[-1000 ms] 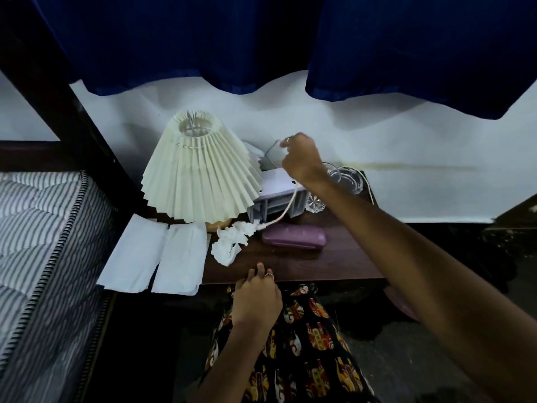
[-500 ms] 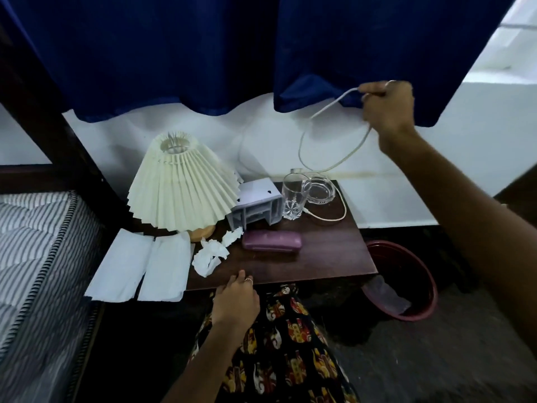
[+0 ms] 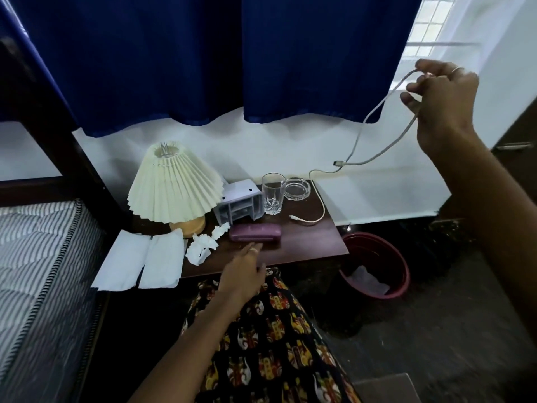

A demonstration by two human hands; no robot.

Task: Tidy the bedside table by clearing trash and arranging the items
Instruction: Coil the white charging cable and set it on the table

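My right hand [image 3: 441,103] is raised high at the right, shut on a white cable [image 3: 374,112] that loops down to the dark wooden bedside table [image 3: 305,242], where its plug end lies. My left hand [image 3: 244,271] rests open at the table's front edge, just in front of a purple case [image 3: 255,232]. Crumpled white tissue [image 3: 202,247] lies left of that hand. On the table stand a pleated cream lamp [image 3: 174,184], a small grey organiser [image 3: 238,203], a drinking glass [image 3: 273,193] and a glass ashtray [image 3: 297,189].
Two white paper sheets [image 3: 142,260] overhang the table's left front corner. A striped mattress [image 3: 37,271] lies at the left. A dark red bin [image 3: 374,266] sits on the floor right of the table. Blue curtains [image 3: 203,59] hang behind.
My right hand has lifted the cable from the table up and far to the right. My left hand has slid forward toward the purple case. The view has tilted up.
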